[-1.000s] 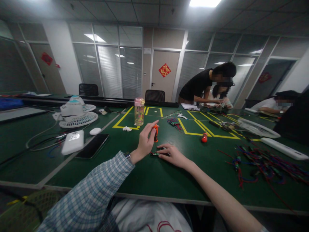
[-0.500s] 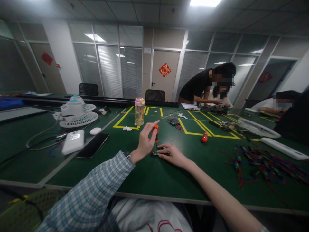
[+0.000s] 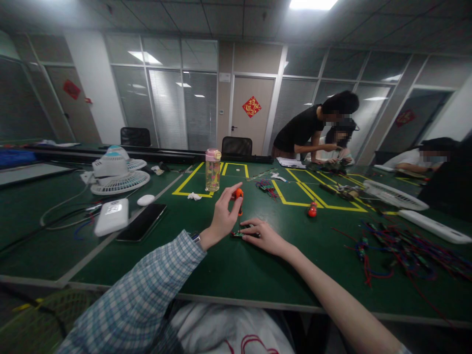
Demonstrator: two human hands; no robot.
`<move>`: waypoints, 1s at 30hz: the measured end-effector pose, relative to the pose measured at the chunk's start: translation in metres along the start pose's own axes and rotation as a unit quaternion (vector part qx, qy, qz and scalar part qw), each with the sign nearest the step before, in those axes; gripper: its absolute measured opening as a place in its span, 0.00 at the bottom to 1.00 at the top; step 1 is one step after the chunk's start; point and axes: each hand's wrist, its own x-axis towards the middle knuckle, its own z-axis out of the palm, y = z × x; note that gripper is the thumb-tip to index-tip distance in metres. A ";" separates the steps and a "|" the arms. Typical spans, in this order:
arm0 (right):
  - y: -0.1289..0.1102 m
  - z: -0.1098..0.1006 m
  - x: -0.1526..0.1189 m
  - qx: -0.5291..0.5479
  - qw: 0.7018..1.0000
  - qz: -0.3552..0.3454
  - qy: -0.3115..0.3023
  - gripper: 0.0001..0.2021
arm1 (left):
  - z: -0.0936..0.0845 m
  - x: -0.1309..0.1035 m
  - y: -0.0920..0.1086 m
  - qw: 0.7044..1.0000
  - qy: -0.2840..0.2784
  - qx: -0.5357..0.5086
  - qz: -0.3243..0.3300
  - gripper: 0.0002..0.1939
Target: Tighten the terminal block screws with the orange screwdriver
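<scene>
My left hand (image 3: 223,215) is closed around the handle of an orange and black screwdriver (image 3: 239,193). The tool stands upright, its thin shaft pointing down at a small green circuit board (image 3: 238,235) that lies on the table. My right hand (image 3: 268,238) rests low on the tabletop, its thumb and fingers closed on the board and a dark part beside it. Those fingers cover much of the board, and the screwdriver's tip is too small to make out.
A pink-lidded bottle (image 3: 213,170) stands beyond my left hand. Leftward lie a phone (image 3: 142,222), a white power bank (image 3: 112,217) and fans (image 3: 120,183). To the right are a red screwdriver-like object (image 3: 312,210) and tangled wired boards (image 3: 401,246). Several people work at the far right.
The screwdriver's handle has turned slightly in my left fingers, which have shifted a little. My right hand and the board stay put. A standing co-worker's arm has moved.
</scene>
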 end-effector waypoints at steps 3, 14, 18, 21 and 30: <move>0.000 0.000 0.000 -0.002 1.000 0.005 -0.001 0.14 | 0.000 0.001 0.002 0.999 0.017 0.034 0.017 0.13; -0.002 -0.002 0.000 -0.004 1.000 0.000 -0.003 0.14 | -0.003 0.001 0.006 1.000 -0.020 -0.005 0.010 0.17; -0.002 -0.001 0.001 -0.005 1.000 0.000 0.001 0.14 | -0.002 0.002 0.006 0.999 0.009 0.032 0.020 0.12; -0.002 0.000 0.001 -0.001 1.000 0.000 0.002 0.14 | -0.003 0.001 0.005 0.998 0.024 0.041 0.029 0.09; -0.001 0.000 0.001 0.003 1.000 0.000 -0.001 0.14 | -0.003 0.001 0.004 1.000 -0.016 0.004 0.027 0.17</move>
